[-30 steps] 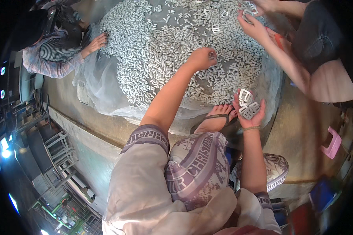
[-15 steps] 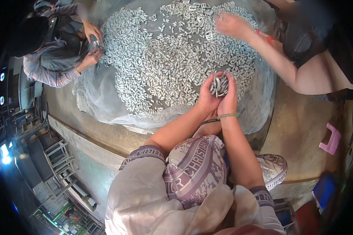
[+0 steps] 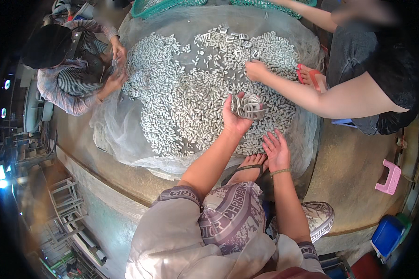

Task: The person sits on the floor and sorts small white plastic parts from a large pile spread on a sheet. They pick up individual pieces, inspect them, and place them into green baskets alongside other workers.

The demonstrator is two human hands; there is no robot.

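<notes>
My left hand [image 3: 235, 120] cups a handful of silver metal buckles [image 3: 251, 108], frame-shaped pieces stacked together, above the pile. My right hand [image 3: 277, 152] is apart from it, palm up and fingers spread, with nothing in it, at the near right edge of the pile. Under both hands lie a great many small silver cylindrical metal pieces [image 3: 195, 102], heaped on a pale mesh sheet [image 3: 121, 144]. A few loose buckles [image 3: 243, 36] rest on the far part of the heap.
Across on the left, a person [image 3: 72, 69] handles something small with both hands. On the right, another person's hand [image 3: 257, 71] reaches into the heap near the loose buckles. Green baskets [image 3: 165, 8] stand at the far edge. A pink stool [image 3: 389, 177] sits at right.
My hands, cupped together before, have parted; the left keeps the buckles and the right has opened and moved nearer me. The right-hand person's hand has come lower over the heap.
</notes>
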